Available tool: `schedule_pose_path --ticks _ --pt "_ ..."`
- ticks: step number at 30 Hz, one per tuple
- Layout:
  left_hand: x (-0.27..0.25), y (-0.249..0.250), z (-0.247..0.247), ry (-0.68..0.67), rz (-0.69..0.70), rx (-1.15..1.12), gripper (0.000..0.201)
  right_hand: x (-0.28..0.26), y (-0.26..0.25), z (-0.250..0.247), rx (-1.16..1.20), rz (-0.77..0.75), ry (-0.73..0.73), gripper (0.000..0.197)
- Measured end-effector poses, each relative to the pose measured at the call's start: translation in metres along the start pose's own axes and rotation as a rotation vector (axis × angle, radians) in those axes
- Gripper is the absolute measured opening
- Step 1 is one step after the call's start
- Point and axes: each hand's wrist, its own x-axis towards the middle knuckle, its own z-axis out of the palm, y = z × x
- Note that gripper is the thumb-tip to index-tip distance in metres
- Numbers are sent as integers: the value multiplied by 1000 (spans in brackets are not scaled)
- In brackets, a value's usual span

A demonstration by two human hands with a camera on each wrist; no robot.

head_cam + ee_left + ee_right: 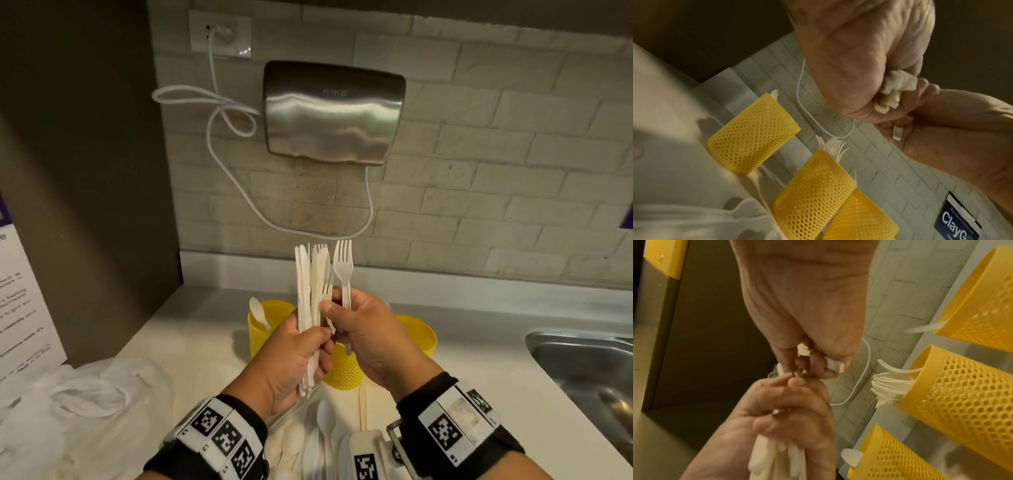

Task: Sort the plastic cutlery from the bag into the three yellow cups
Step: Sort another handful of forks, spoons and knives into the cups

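My left hand [298, 356] grips an upright bundle of white plastic cutlery [310, 291], knives and forks mixed; its handle ends [894, 91] stick out below the fist. My right hand [359, 329] touches the bundle and holds a white fork [343, 270] upright, its handle end [835, 366] showing under the fingers. Behind the hands stand three yellow mesh cups. The left cup [270, 322] holds a spoon [258, 313]. The middle cup [962, 394] holds several forks [890, 389]. The right cup [419, 334] is partly hidden.
A crumpled clear plastic bag [85, 404] lies on the white counter at the left. Loose spoons [322, 421] lie near the front edge below my wrists. A steel sink [582, 363] is at the right. A hand dryer [332, 113] and its cable hang on the tiled wall.
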Motion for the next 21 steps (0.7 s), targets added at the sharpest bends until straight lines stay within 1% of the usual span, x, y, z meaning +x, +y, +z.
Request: schedule_pose_path --ticks 3,7,9,11,12,14,17,19,21 --pt "1 2 4 -10 -7 -17 11 3 1 2 72 23 69 20" --pt "1 3 3 8 6 -95 19 6 4 -2 190 33 85 23" --pt "1 3 2 6 8 -110 19 7 5 -4 170 33 98 23" --pt "1 1 0 -1 0 -116 18 7 6 -6 98 18 106 20" --pt "1 0 0 -10 -6 -124 17 6 5 -7 61 14 96 19" --pt "1 -2 0 -32 -29 -162 16 5 1 -8 18 26 27 16" --pt "0 -3 3 -55 -51 -184 13 4 -2 -10 17 76 -59 21" --pt "0 -2 5 -40 -42 -142 10 3 -2 -10 38 101 -67 20" --pt "1 -2 9 -15 -25 -116 13 3 -2 -6 76 123 -23 23"
